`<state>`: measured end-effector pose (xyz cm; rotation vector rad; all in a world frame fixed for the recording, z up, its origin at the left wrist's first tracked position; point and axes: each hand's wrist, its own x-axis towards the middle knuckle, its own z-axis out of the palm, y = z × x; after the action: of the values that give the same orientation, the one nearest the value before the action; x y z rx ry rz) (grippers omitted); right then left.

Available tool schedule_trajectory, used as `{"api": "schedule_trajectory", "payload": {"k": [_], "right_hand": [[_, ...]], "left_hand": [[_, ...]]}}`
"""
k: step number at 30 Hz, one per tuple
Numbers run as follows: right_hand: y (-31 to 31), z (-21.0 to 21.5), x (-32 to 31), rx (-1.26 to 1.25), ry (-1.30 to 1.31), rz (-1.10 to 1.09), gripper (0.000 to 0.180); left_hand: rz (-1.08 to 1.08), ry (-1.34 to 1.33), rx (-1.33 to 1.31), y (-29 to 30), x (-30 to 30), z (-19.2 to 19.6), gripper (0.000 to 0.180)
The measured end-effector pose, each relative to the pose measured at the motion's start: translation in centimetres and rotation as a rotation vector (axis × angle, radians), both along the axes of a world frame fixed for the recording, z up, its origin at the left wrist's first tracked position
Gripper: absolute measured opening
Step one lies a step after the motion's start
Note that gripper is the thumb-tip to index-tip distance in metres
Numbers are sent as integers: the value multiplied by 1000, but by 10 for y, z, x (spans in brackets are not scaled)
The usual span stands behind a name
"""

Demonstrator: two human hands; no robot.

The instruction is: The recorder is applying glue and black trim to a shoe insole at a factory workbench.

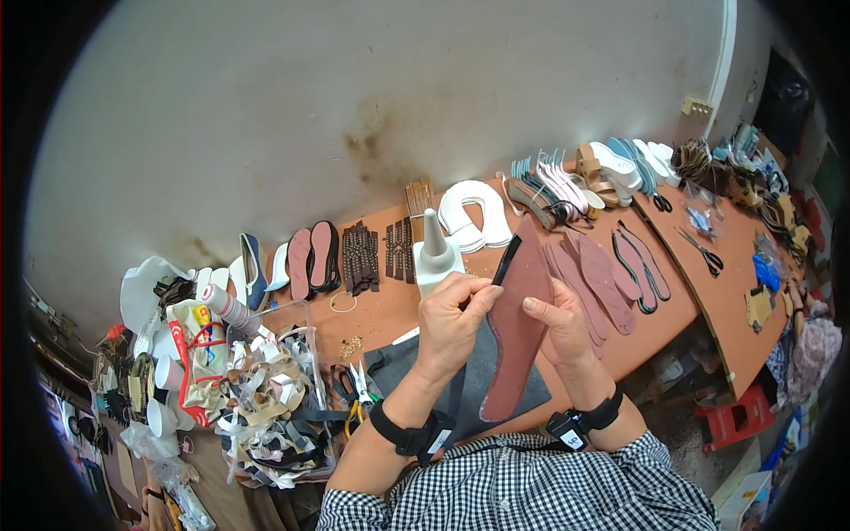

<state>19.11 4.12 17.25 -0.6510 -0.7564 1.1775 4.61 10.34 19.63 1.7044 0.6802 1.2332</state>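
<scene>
A dusky pink insole [518, 327] is held up on a slant in front of my chest. My right hand [563, 323] grips its right edge, thumb lying on the face and the fingers behind. Along the upper left edge runs a narrow black strip [508, 257], whose lower part my left hand [453, 319] pinches between thumb and fingers. Below the insole, a dark grey mat [410, 365] lies on the orange-brown table. More pink insoles [604, 281] lie to the right of my right hand, beside black-edged sole outlines [639, 265].
A white cone-topped stand [435, 248] is just beyond my left hand. Scissors [360, 386] lie by a clear bin of fabric scraps [274, 403]. Braided brown straps [361, 257], white U-shaped pieces [475, 215] and sandals [595, 173] line the back. A red stool [737, 418] stands below right.
</scene>
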Motion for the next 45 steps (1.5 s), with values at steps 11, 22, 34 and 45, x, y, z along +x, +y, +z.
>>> {"api": "schedule_trajectory", "payload": {"k": [11,22,34,45], "right_hand": [[4,6,12,-133,-185,133,31],[32,28,25,-113,-192,125,14],[37,30,10,-106,-417,97,22],[43,24,20,-162,-240,18,22]], "left_hand": [[-93,35,-129,17,-4,-9,13],[-172,111,-74,16,-1,-16,14],[-158,87,-146,23,-7,-28,16],[-222,-74,-287,27,-7,-41,17]]}}
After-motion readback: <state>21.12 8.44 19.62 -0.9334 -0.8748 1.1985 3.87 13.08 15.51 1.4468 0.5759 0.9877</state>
